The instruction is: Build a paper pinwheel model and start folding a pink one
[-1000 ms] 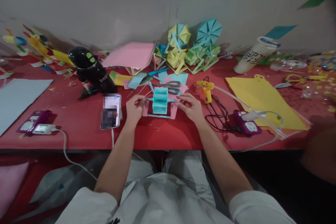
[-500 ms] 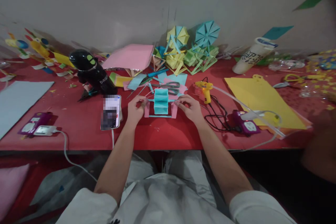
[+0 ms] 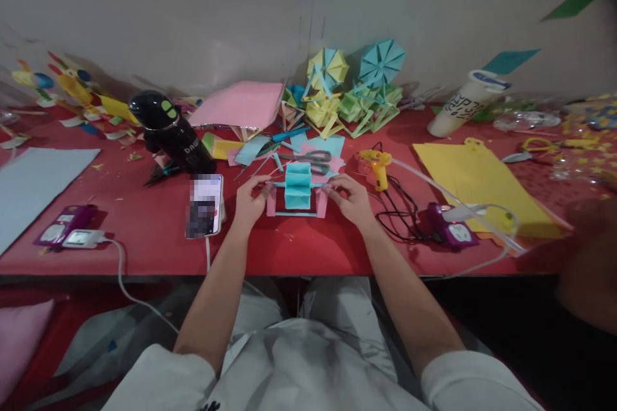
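A small paper model (image 3: 297,187) stands on the red table (image 3: 299,244) in front of me: a teal folded wheel on a thin axle between two pink side pieces. My left hand (image 3: 250,200) pinches the left end of the axle against the left pink piece. My right hand (image 3: 351,198) pinches the right end in the same way. Both hands have fingers closed on the model. Grey-handled scissors (image 3: 314,158) lie on paper scraps just behind it.
A phone (image 3: 204,204) lies left of my left hand, a black bottle (image 3: 168,133) behind it. A yellow glue gun (image 3: 378,167) with cables sits to the right, beside yellow sheets (image 3: 486,186). Finished paper wheels (image 3: 351,90) stand by the wall. Another person's arm (image 3: 588,270) shows at the right edge.
The hands and the paper model have barely moved; the model sits a little more upright between the fingers. The view has shifted slightly.
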